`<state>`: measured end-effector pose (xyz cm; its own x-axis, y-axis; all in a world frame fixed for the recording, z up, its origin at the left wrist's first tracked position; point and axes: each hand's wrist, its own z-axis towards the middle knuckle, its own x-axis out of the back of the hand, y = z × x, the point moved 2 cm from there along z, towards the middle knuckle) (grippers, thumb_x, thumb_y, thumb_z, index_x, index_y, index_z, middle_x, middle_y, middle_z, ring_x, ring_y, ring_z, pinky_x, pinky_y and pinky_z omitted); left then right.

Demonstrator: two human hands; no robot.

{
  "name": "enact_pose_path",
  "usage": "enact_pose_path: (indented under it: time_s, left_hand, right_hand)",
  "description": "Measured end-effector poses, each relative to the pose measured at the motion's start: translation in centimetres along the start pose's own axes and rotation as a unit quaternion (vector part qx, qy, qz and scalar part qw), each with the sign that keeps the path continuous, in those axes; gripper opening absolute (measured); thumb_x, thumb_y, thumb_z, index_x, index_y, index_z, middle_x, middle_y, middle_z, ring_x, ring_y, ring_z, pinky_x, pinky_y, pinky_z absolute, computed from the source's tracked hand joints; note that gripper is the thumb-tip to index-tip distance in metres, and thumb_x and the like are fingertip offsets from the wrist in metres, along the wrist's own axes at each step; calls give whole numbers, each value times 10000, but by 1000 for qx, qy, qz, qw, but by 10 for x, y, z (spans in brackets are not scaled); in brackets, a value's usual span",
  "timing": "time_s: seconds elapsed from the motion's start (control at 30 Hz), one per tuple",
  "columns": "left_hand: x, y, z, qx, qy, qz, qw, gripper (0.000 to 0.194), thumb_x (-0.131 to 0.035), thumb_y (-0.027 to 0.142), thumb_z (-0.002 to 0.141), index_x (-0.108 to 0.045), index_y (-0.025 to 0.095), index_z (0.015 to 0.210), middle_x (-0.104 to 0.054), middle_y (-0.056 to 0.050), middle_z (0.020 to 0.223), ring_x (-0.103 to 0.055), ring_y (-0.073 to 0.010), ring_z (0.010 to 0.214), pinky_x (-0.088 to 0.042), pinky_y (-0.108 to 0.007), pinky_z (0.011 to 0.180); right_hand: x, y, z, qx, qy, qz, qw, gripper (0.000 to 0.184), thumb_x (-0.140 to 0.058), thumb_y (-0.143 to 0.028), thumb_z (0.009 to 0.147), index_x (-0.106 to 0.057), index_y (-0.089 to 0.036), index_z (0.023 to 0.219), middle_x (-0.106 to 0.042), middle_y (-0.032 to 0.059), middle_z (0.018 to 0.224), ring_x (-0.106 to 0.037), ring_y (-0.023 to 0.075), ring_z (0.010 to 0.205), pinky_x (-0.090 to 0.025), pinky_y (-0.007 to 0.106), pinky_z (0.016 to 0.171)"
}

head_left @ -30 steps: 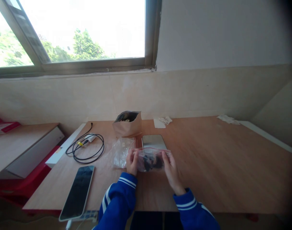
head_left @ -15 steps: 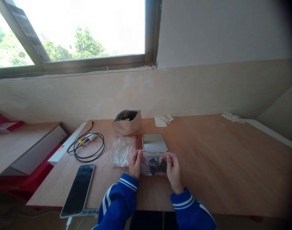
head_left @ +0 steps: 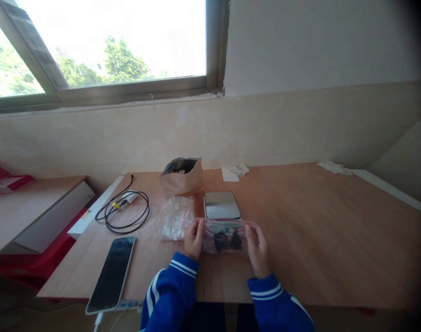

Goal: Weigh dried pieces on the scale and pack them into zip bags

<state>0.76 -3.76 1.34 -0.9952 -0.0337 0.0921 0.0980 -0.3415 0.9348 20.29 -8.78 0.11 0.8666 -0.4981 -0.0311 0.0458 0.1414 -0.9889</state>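
Note:
A clear zip bag [head_left: 227, 237] with dark pieces inside is stretched between my two hands near the front of the table. My left hand [head_left: 194, 238] pinches its upper left corner, and my right hand [head_left: 257, 246] grips the upper right side, thumb on top. Just behind the bag lies a flat, square scale-like device [head_left: 221, 205] with a silvery top. Left of it, beside my left hand, is a pile of clear plastic bags [head_left: 178, 219] with a red zip line. An open brown pouch [head_left: 183, 180] with pale pieces inside stands behind that pile.
On the left of the wooden table [head_left: 310, 240] are a coiled black cable [head_left: 122, 212] and a phone-like device [head_left: 112, 274] overhanging the front edge. Crumpled white tissue [head_left: 236, 172] lies at the back, with more tissue [head_left: 335, 168] toward the far right.
My right hand has moved slightly right along the bag's top edge, widening the gap between my hands. The bag's dark contents show more plainly. My left hand still pinches its corner.

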Motion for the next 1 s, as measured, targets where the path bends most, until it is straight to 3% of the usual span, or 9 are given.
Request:
enact_pose_path:
  time_s: [0.2, 0.5, 0.73, 1.0]
  left_hand:
    - [6, 9, -5, -64, -1, 36, 997, 279, -483, 381, 898, -680, 187, 931, -691, -48, 758, -651, -182, 716, -525, -295, 659]
    - [7, 15, -5, -79, -24, 67, 994, 254, -475, 344, 898, -674, 192, 941, -703, -71, 863, -656, -200, 789, -511, -299, 676]
    - [7, 16, -8, -63, 6, 90, 994, 256, -494, 336, 895, -703, 201, 953, -709, -60, 830, -660, -166, 724, -520, -258, 630]
    - [8, 15, -10, -58, 52, 114, 990, 207, -570, 344, 855, -687, 180, 900, -695, -52, 848, -653, -137, 726, -529, -215, 587]
  right_hand:
    - [7, 10, 1, -8, 51, -7, 999, 434, -518, -595, 824, -615, -183, 917, -695, 66, 794, -642, 216, 726, -500, 319, 640]
    - [4, 2, -1, -2, 31, -22, 999, 430, -529, -574, 828, -636, -179, 958, -690, 60, 784, -641, 226, 758, -495, 336, 700]
    - [10, 5, -5, 37, 116, -40, 992, 399, -569, -542, 812, -636, -166, 926, -690, 101, 905, -638, 224, 812, -507, 346, 740]
    - [12, 1, -8, 106, 163, -70, 978, 331, -567, -470, 841, -636, -153, 902, -670, 96, 870, -611, 202, 791, -489, 343, 752]
